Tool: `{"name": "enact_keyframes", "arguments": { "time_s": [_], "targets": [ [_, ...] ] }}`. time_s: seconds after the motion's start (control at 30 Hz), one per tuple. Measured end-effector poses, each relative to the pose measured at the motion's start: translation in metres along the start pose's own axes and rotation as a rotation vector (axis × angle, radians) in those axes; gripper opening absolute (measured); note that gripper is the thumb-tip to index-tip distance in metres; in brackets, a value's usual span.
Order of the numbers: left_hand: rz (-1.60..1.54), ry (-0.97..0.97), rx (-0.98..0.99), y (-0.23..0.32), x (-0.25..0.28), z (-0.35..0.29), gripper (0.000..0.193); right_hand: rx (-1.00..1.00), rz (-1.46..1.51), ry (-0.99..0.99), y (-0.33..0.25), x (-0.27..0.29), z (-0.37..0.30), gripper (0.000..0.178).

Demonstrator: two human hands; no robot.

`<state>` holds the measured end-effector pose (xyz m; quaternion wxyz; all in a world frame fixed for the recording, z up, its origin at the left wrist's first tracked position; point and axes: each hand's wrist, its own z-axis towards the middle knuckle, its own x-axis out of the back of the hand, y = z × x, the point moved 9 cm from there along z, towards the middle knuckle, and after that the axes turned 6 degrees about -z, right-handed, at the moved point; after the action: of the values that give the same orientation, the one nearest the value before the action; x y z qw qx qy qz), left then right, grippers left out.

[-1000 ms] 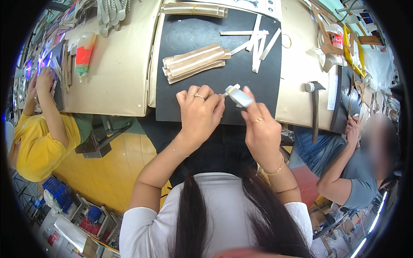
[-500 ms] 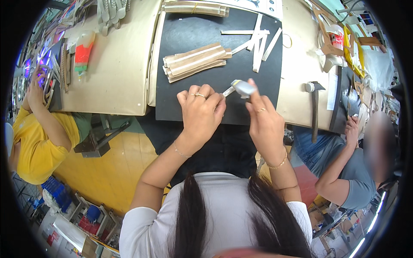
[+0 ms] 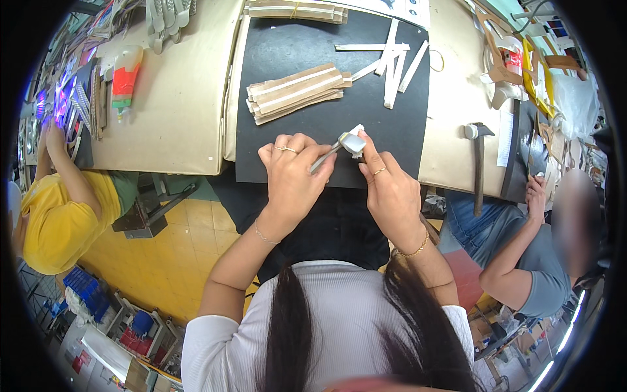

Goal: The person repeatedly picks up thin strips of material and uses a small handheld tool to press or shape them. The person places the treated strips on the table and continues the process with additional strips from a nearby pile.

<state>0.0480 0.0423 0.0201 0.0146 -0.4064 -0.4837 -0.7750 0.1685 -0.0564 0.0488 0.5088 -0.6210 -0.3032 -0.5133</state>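
My left hand point(image 3: 292, 171) is closed, its fingers round the narrow shaft of a silver metal tool point(image 3: 353, 144) with a broad, shiny head. Close by on the right, my right hand point(image 3: 392, 189) pinches a small whitish strip point(image 3: 358, 130) against that head. The strip is partly hidden by the tool. Both hands are above the near part of a black work mat point(image 3: 287, 147). Just beyond them lies a stack of tan flat pieces with white bands point(image 3: 300, 91). Several loose white strips point(image 3: 392, 78) lie across each other at the far right of the mat.
Another banded bundle point(image 3: 297, 11) sits at the mat's far edge. A hammer point(image 3: 479, 166) overhangs the table edge on the right. A red-and-green bottle point(image 3: 125, 81) is on the left table. Co-workers sit on both sides, one in yellow point(image 3: 62, 215).
My right hand has moved a little left and nearer to me. The silver head has shifted left, and its shaft now shows by my left fingers.
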Motion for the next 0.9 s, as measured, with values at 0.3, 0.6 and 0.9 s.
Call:
{"name": "enact_keyframes", "arguments": {
  "time_s": [0.3, 0.6, 0.9],
  "targets": [
    [0.038, 0.024, -0.031, 0.003, -0.001, 0.004, 0.008, 0.003, -0.024, 0.011, 0.003, 0.004, 0.004, 0.055],
    [0.072, 0.004, -0.026, 0.005, -0.004, 0.004, 0.008, 0.018, 0.075, 0.039, -0.009, 0.01, 0.004, 0.061],
    [0.102, 0.001, -0.069, 0.007, -0.005, 0.001, 0.013, 0.032, 0.007, -0.014, -0.011, 0.0, -0.002, 0.057]
  ]
}}
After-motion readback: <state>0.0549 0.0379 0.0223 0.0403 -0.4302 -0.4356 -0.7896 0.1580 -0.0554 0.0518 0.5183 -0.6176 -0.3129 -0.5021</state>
